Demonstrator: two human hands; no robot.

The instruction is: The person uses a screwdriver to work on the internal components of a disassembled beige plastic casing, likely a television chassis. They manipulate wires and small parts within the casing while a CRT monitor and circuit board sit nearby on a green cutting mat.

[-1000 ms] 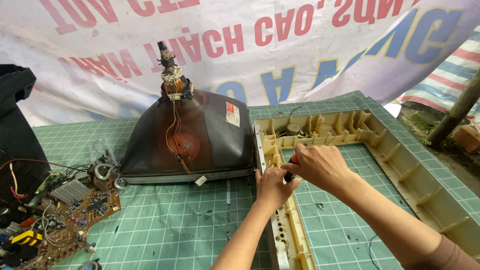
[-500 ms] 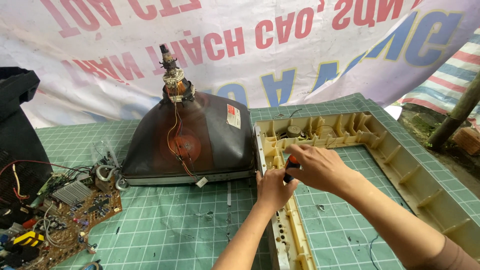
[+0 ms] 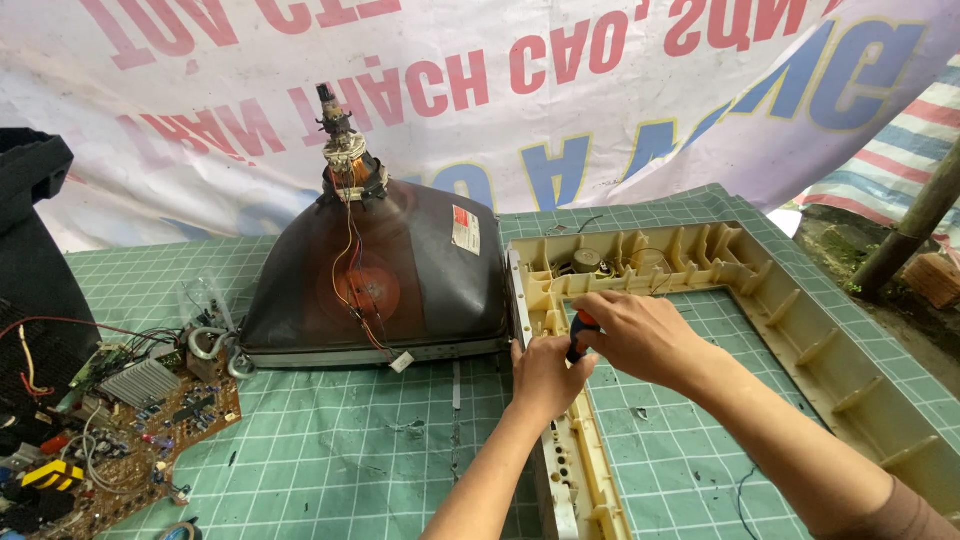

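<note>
A cream plastic television front frame (image 3: pixel 800 320) lies flat on the green grid mat (image 3: pixel 330 450). My left hand (image 3: pixel 545 375) rests on the frame's left rail, fingers curled against it. My right hand (image 3: pixel 640 335) grips a screwdriver (image 3: pixel 581 333) with a red and black handle, its tip pointing down at the same rail just beside my left hand. To the left of the frame stands a dark picture tube (image 3: pixel 380 275), face down, its neck and copper coil pointing up.
A brown circuit board (image 3: pixel 150 410) with wires and a metal heat sink lies at the mat's left edge. A black casing (image 3: pixel 35 260) stands at far left. A printed banner (image 3: pixel 520 90) hangs behind. A small speaker (image 3: pixel 585 262) sits in the frame's far rail.
Both hands stay on the frame's left rail. My right hand with the screwdriver has shifted slightly; the tube and frame have not moved.
</note>
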